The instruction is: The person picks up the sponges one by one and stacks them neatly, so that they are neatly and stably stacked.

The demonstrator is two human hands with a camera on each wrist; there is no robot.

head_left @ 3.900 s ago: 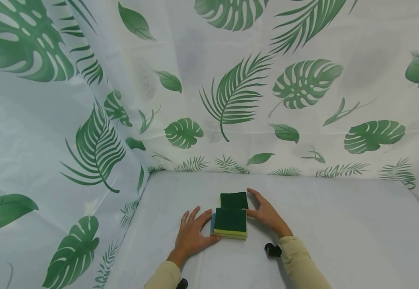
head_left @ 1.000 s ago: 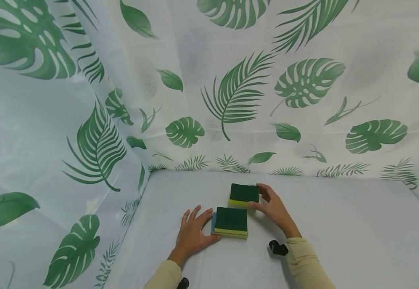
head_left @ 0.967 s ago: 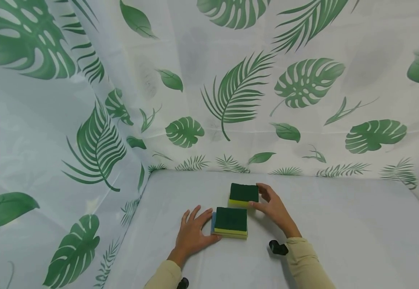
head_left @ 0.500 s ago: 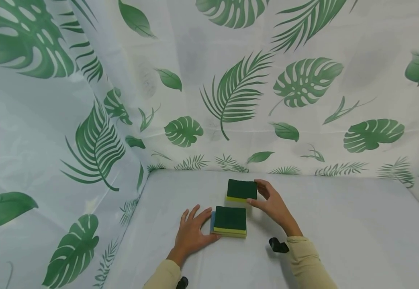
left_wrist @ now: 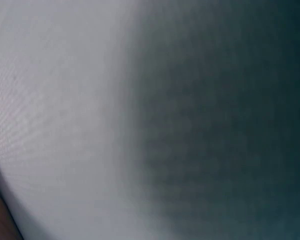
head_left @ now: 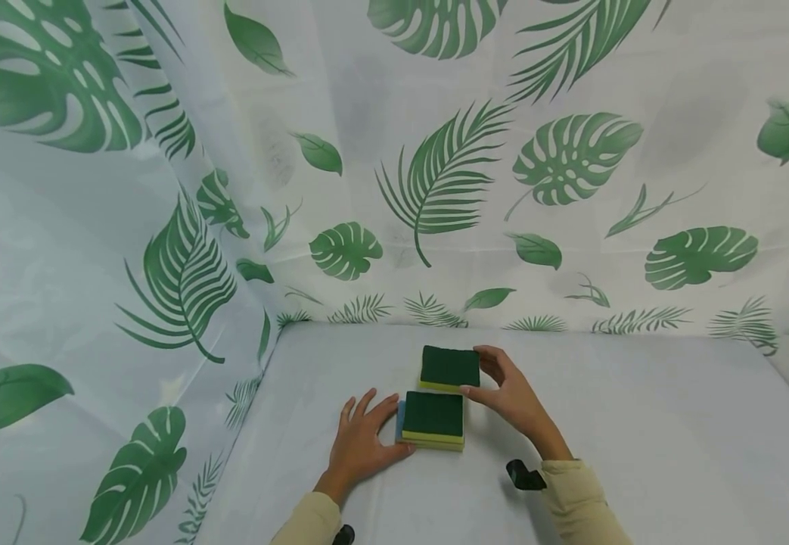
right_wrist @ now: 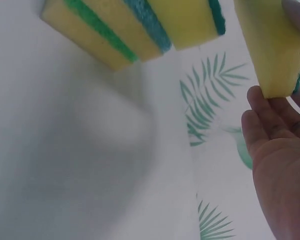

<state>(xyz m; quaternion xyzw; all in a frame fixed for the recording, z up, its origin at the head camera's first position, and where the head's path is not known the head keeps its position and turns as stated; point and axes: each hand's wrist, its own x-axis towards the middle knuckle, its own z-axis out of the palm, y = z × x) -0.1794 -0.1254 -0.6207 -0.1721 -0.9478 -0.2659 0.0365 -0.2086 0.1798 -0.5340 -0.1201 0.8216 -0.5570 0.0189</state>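
Note:
In the head view, a stack of sponges (head_left: 433, 415) stands on the white table, its top one dark green over yellow. The right wrist view shows three layers in this stack (right_wrist: 122, 30), yellow foam with green, blue and dark green scouring faces. My left hand (head_left: 360, 439) is spread at the stack's left side, thumb at the front edge and index fingertip by the back left corner. My right hand (head_left: 513, 397) pinches another yellow sponge (head_left: 450, 366), dark green face up, raised just behind the stack. The left wrist view is blurred: pale surface and a dark shape.
White table covering (head_left: 639, 439) extends around the sponges. Behind and to the left rise white cloth walls (head_left: 367, 151) printed with green leaves. A black wrist device (head_left: 525, 475) is by the right cuff, another (head_left: 343, 534) by the left cuff.
Over the last second, the right hand has carried its sponge left, up a little and then down toward the stack. Earlier still, that sponge was lower, close behind the stack. My left hand stays put.

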